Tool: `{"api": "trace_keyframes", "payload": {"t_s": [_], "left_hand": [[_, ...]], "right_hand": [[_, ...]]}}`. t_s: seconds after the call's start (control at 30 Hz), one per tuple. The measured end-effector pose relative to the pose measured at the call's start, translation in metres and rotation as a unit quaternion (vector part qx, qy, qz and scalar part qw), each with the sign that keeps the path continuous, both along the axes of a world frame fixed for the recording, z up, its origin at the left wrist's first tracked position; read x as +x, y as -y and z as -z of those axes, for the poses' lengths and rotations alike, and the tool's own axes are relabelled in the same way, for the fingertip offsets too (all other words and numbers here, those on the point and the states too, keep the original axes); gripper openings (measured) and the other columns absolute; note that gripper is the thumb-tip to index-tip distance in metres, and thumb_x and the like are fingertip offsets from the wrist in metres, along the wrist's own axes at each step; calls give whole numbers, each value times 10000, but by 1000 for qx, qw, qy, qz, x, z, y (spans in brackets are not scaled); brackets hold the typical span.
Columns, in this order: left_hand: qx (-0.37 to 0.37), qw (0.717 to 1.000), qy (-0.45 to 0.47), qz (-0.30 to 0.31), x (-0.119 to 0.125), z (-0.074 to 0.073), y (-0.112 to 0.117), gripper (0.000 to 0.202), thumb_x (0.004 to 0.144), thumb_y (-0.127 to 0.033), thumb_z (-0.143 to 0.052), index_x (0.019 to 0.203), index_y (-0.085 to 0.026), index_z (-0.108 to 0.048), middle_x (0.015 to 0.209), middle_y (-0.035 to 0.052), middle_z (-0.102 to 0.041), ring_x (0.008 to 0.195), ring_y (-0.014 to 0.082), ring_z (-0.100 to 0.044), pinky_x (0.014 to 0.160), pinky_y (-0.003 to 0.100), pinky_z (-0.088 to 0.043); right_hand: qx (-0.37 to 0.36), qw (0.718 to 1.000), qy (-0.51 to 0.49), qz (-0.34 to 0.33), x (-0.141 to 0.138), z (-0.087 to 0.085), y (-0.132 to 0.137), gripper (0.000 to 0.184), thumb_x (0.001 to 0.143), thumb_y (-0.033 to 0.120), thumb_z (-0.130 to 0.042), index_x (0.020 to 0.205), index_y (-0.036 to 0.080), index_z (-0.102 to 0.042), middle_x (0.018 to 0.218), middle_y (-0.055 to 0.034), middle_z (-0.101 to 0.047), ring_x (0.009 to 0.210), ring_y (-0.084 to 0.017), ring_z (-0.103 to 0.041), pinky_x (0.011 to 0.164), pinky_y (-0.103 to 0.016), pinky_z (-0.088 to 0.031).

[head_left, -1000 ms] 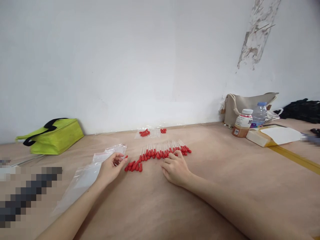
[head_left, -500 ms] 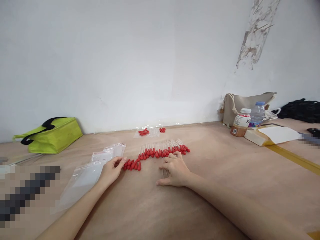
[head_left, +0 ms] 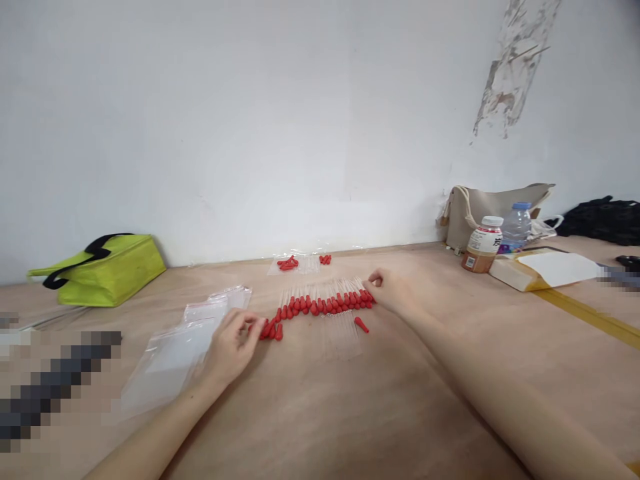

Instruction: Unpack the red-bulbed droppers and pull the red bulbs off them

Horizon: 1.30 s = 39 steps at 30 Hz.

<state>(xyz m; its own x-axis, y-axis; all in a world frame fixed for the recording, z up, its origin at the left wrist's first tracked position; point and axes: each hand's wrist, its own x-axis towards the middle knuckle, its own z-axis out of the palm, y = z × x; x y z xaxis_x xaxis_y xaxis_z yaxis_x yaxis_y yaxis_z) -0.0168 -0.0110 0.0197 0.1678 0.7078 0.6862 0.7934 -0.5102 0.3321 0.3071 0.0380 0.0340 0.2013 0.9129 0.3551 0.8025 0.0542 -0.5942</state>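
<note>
Red-bulbed droppers (head_left: pixel 314 308), in a row, between the two hands (head_left: pixel 233 343) (head_left: pixel 391 289)

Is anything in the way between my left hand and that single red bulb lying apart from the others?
Yes: the small red cluster at the left hand, then the thin clear tubes just left of the lone red bulb.

No wording legible for certain. Bottle (head_left: pixel 481 247) at 3 o'clock in the view: pale label (head_left: pixel 484 238) bears bold black characters at its right edge, partly turned away, plus finer print to their 9 o'clock, too small to make out; low down, a small barcode-like patch (head_left: pixel 471 263), digits unreadable. Clear bottle (head_left: pixel 518 225), at 2 o'clock from it: purplish label (head_left: pixel 510 247), print blurred.
</note>
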Motion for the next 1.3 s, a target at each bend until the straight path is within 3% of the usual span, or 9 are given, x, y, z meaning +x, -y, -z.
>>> {"api": "trace_keyframes", "payload": {"t_s": [0.1, 0.17, 0.33, 0.43, 0.73, 0.97, 1.13, 1.2, 1.3], "left_hand": [[-108, 982, -67, 142, 31, 4, 17, 168, 824, -284, -444, 704, -179, -498, 768, 13, -537, 704, 130, -502, 653, 255, -406], [-143, 973, -80, 164, 49, 10, 21, 156, 824, -269, -443, 699, -178, -463, 781, 13, -530, 689, 126, -492, 625, 254, -399], [-172, 970, -55, 162, 74, 20, 6, 38, 824, -200, -404, 813, -191, -439, 814, 17, -525, 759, 145, -499, 674, 284, -403], [-181, 971, -37, 153, 80, 24, -3, 112, 786, -142, -409, 882, -197, -425, 822, 15, -515, 766, 146, -504, 680, 287, -406], [-187, 972, -18, 141, 86, 29, -5, 118, 749, -182, -465, 862, -199, -435, 798, 11, -512, 725, 142, -496, 639, 270, -399], [-172, 974, -28, 143, 87, 28, -4, 99, 751, -199, -478, 843, -196, -442, 791, 12, -516, 718, 144, -489, 633, 269, -393], [-166, 977, 0, 132, 86, 29, -2, 195, 783, -201, -458, 972, -191, -411, 852, 32, -516, 732, 147, -502, 640, 282, -424], [-106, 988, 15, 112, 83, 28, 2, 255, 792, -210, -459, 1035, -183, -386, 939, 65, -503, 798, 167, -505, 668, 302, -434], [21, 995, -8, 100, 75, 24, 14, 273, 808, -195, -453, 1076, -182, -401, 1040, 97, -467, 966, 210, -465, 807, 369, -401]], "right_hand": [[-40, 999, -12, 31, 28, 6, -16, 244, 699, 405, -551, 738, 165, -577, 743, -48, -617, 650, -151, -544, 536, -232, -340], [-62, 998, -13, 25, 33, 10, -20, 279, 669, 455, -572, 672, 176, -571, 713, -36, -621, 639, -149, -548, 517, -222, -340], [-87, 996, -7, 22, 21, 15, -17, 237, 689, 418, -559, 648, 187, -593, 710, -35, -637, 674, -160, -564, 532, -225, -347], [-104, 994, -8, 32, 18, 19, -18, 266, 704, 419, -535, 628, 180, -626, 710, -61, -641, 681, -183, -576, 532, -240, -354], [-113, 991, -39, 65, 16, 33, -28, 241, 673, 414, -545, 655, 204, -662, 743, -62, -653, 700, -192, -595, 552, -246, -391], [-71, 990, -83, 91, 16, 24, -23, 304, 727, 443, -478, 697, 183, -634, 730, -67, -651, 704, -201, -599, 562, -257, -399], [-10, 994, -109, 4, 9, 17, 2, 325, 791, 459, -424, 776, 181, -591, 784, -43, -651, 712, -158, -592, 591, -231, -411], [31, 994, -93, -55, 2, 20, 19, 253, 799, 413, -453, 794, 191, -575, 791, -28, -646, 718, -145, -580, 642, -236, -411], [169, 966, 41, -192, -9, 29, 47, 149, 810, 314, -489, 780, 193, -571, 772, -30, -631, 764, -161, -550, 765, -310, -361]]}}
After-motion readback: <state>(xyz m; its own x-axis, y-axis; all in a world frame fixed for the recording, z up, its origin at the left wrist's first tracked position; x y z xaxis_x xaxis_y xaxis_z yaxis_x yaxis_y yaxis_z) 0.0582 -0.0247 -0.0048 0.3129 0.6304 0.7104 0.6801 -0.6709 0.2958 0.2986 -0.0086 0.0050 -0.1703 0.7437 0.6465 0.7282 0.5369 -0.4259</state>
